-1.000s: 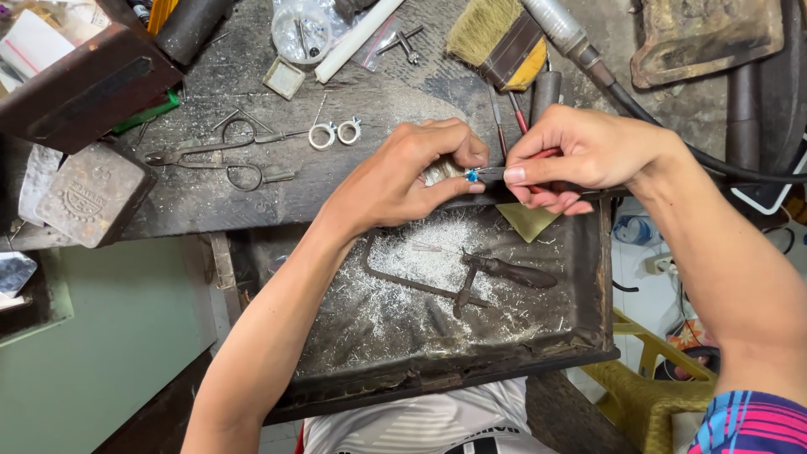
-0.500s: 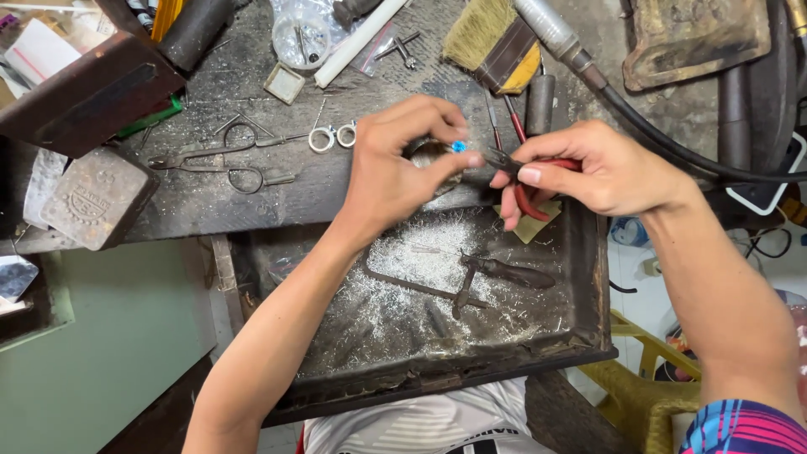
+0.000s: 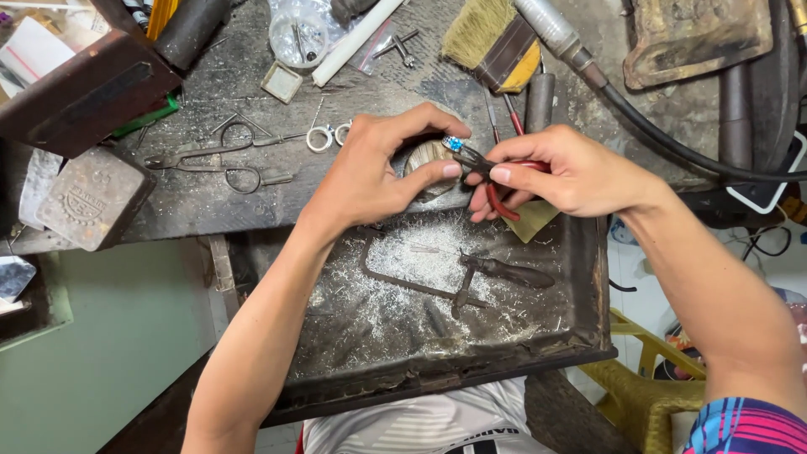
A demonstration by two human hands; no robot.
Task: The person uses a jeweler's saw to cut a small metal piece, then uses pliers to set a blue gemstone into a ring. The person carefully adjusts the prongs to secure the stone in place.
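Note:
My left hand (image 3: pixel 378 172) pinches a small ring with a blue stone (image 3: pixel 453 144) between thumb and forefinger, over the front edge of the dark workbench (image 3: pixel 202 210). My right hand (image 3: pixel 572 172) grips red-handled pliers (image 3: pixel 496 181), whose jaws meet the ring just right of the stone. Both hands hover above a metal catch tray (image 3: pixel 580 277) dusted with pale filings. Inside the tray lies a jeweller's saw frame (image 3: pixel 454 282) with a dark handle.
Scissors-like tongs (image 3: pixel 223 164) and two small silver rings (image 3: pixel 329 134) lie left of my hands. A brush (image 3: pixel 496 38), a flexible-shaft handpiece with black hose (image 3: pixel 605 80), a plastic bag (image 3: pixel 303 29) and a metal block (image 3: pixel 88 197) crowd the bench. A yellow chair (image 3: pixel 643 387) stands at lower right.
Both hands have shifted slightly up and toward the bench. The red-handled pliers have come into plain view in my right hand, closing on the blue-stone ring.

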